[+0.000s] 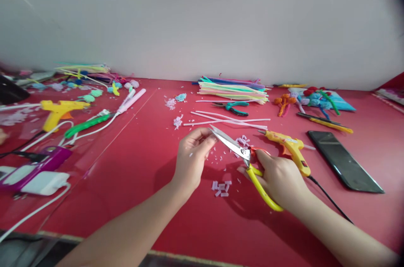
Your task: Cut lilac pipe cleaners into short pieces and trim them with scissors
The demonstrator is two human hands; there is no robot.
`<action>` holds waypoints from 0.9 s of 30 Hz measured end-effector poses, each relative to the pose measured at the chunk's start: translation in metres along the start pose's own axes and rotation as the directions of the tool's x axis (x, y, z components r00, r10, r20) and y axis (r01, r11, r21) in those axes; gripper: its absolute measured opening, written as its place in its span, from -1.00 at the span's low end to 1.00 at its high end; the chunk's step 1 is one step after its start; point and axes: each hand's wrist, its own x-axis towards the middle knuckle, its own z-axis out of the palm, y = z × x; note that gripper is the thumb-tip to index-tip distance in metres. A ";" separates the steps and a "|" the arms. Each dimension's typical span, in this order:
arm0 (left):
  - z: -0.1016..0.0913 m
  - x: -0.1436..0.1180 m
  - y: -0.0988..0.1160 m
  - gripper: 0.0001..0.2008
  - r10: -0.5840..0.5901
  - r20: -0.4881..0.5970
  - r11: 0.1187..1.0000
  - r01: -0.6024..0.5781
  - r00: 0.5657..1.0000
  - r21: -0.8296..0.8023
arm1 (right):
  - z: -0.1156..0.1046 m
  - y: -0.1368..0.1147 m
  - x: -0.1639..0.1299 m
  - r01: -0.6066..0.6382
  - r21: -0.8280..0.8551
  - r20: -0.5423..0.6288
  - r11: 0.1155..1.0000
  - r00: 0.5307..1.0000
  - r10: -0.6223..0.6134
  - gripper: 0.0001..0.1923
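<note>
The right hand (279,178) gripped yellow-handled scissors (244,159), blades slightly parted above small cut pieces (221,188) on the red table (142,174). The left hand (192,157) pinched fingertips closed at the blade tips. Farther back lay a glue gun (292,149), then pipe cleaners (232,89).

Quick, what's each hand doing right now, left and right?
Left hand: fingers pinched at the scissors' blade tips; what they pinch is too small to tell.
Right hand: closed on the yellow-handled scissors.
</note>
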 end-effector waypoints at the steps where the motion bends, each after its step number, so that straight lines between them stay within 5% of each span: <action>1: 0.000 0.000 0.000 -0.94 -0.001 -0.001 1.000 0.001 1.000 -0.004 | 0.001 0.000 0.000 0.006 0.001 -0.002 1.000 1.000 -0.006 -0.63; 10: -0.001 0.000 0.000 -0.92 -0.005 -0.018 1.000 0.006 1.000 0.004 | 0.006 0.002 -0.001 0.015 -0.003 -0.034 1.000 0.999 -0.015 -0.60; 14: 0.001 0.000 0.001 -0.91 -0.018 0.041 0.996 0.014 0.999 0.090 | 0.004 0.000 0.001 -0.077 0.200 0.047 0.977 0.997 0.069 -0.66; 17: 0.005 -0.002 0.001 -0.89 -0.036 0.158 0.964 -0.007 0.987 0.265 | 0.000 -0.002 0.005 -0.205 0.475 0.149 0.856 0.977 0.152 -0.71; 22: 0.014 -0.009 -0.004 -0.92 -0.002 0.367 0.824 -0.206 0.930 0.528 | -0.009 -0.007 0.007 -0.402 0.778 0.350 0.483 0.916 0.198 -0.77; 24: 0.015 -0.011 -0.008 -0.92 0.004 0.416 0.773 -0.266 0.910 0.575 | -0.011 -0.008 0.007 -0.422 0.791 0.382 0.443 0.906 0.182 -0.81; 27: 0.015 -0.014 -0.010 -0.91 0.019 0.475 0.723 -0.340 0.880 0.602 | -0.010 -0.009 0.006 -0.388 0.774 0.363 0.500 0.919 0.152 -0.87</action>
